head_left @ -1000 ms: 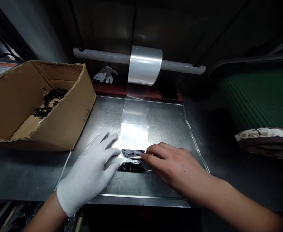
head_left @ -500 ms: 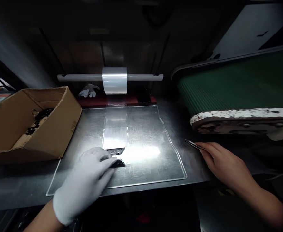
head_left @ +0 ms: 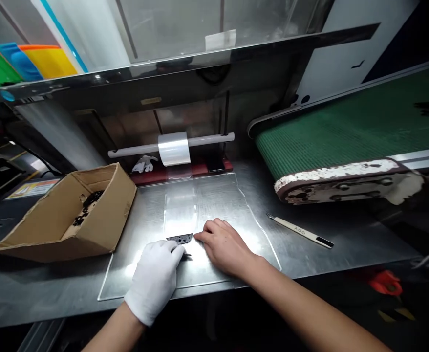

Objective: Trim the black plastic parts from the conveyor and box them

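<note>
One small black molded part is lying at the near end of a clear film strip, on a transparent sheet that is covering part of the metal table. A second dark piece is showing just nearer, partly hidden by the gloved left hand. That hand is curling its fingers over the piece; whether it is gripping cannot be told. The bare right hand is bringing its fingertips together beside the molded part's right end, the grip unclear. The hands are staying apart from each other. A cream-handled tool marked A06 is lying to the right, below a green conveyor belt. A cardboard box is standing at left, holding black pieces. Behind, a film roll is hanging on a pale rod.
</note>
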Motion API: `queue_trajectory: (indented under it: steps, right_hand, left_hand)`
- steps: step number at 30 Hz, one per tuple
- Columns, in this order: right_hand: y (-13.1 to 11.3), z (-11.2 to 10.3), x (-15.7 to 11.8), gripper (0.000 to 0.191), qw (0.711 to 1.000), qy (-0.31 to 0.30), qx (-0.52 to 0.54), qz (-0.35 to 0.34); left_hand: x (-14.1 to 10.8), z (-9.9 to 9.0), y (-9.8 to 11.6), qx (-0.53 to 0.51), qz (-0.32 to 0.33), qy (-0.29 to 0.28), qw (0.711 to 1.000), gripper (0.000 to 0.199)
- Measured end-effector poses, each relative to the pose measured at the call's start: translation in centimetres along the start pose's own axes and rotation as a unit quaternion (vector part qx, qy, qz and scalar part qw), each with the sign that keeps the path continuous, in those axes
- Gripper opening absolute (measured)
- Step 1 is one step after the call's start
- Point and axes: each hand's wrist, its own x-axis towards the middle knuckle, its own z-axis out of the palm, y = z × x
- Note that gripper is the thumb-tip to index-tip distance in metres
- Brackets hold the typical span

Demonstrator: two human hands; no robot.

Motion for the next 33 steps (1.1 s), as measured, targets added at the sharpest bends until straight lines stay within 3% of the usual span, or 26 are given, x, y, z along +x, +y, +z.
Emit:
queue_trajectory:
  steps: [6, 10, 13, 15, 16, 17, 20, 21, 22, 24, 26, 28, 30, 33]
  right_hand:
    - [0.7, -0.4, -0.3, 0.032, 1.0, -0.025, 0.014, 0.003]
    - [0.9, -1.0, -0.4, 0.032, 0.998, -0.016, 0.054, 0.001]
    - [-1.3, -1.7, -1.5, 0.034, 0.994, 0.014, 0.106, 0.005]
    - [-4.4, -1.7, -2.7, 0.028, 0.981, -0.011, 0.193, 0.017]
    - [-6.3, -1.5, -3.4, 0.026, 0.96, -0.053, 0.272, 0.03]
    - [-8.3, -1.0, -4.1, 0.027, 0.916, -0.12, 0.38, 0.053]
    - [-13.3, 1.8, -6.3, 0.042, 0.716, -0.281, 0.62, 0.153]
    - [-14.2, 3.0, -7.0, 0.046, 0.686, -0.3, 0.636, 0.185]
    - [-14.8, 4.3, -7.7, 0.048, 0.68, -0.313, 0.629, 0.211]
    - [-15.2, 7.1, -9.0, 0.048, 0.707, -0.335, 0.579, 0.229]
    - [-14.9, 9.8, -10.0, 0.048, 0.751, -0.378, 0.506, 0.192]
    - [-14.7, 12.1, -11.0, 0.047, 0.788, -0.422, 0.43, 0.127]
    - [-14.6, 13.9, -11.9, 0.043, 0.805, -0.449, 0.379, 0.085]
    - [-14.0, 15.4, -12.8, 0.049, 0.819, -0.451, 0.345, 0.083]
  left_hand:
    - [-2.9, -0.6, -0.8, -0.046, 0.02, 0.044, 0.998, 0.038]
    - [-6.9, -1.6, -1.8, -0.091, 0.035, 0.103, 0.99, 0.046]
    - [-10.9, -1.2, -1.9, -0.128, -0.008, 0.216, 0.968, 0.055]
    - [-13.4, -0.2, -1.2, -0.125, -0.073, 0.265, 0.953, 0.053]
    - [-14.6, 0.5, -0.6, -0.124, -0.119, 0.273, 0.946, 0.051]
    - [-15.6, 1.3, 0.1, -0.13, -0.174, 0.276, 0.936, 0.049]
    - [-18.3, 3.5, 2.8, -0.227, -0.319, 0.252, 0.885, 0.044]
    - [-19.1, 4.0, 3.8, -0.291, -0.354, 0.245, 0.854, 0.039]
    - [-19.8, 4.5, 4.7, -0.356, -0.388, 0.241, 0.815, 0.035]
    - [-21.1, 5.6, 6.3, -0.461, -0.461, 0.227, 0.724, 0.041]
    - [-22.3, 6.8, 7.3, -0.517, -0.529, 0.196, 0.644, 0.043]
    - [-23.7, 8.5, 7.3, -0.55, -0.573, 0.154, 0.587, 0.029]
    - [-25.6, 10.2, 6.4, -0.558, -0.615, 0.127, 0.542, 0.018]
    - [-29.7, 11.7, 3.5, -0.504, -0.691, 0.118, 0.504, 0.027]
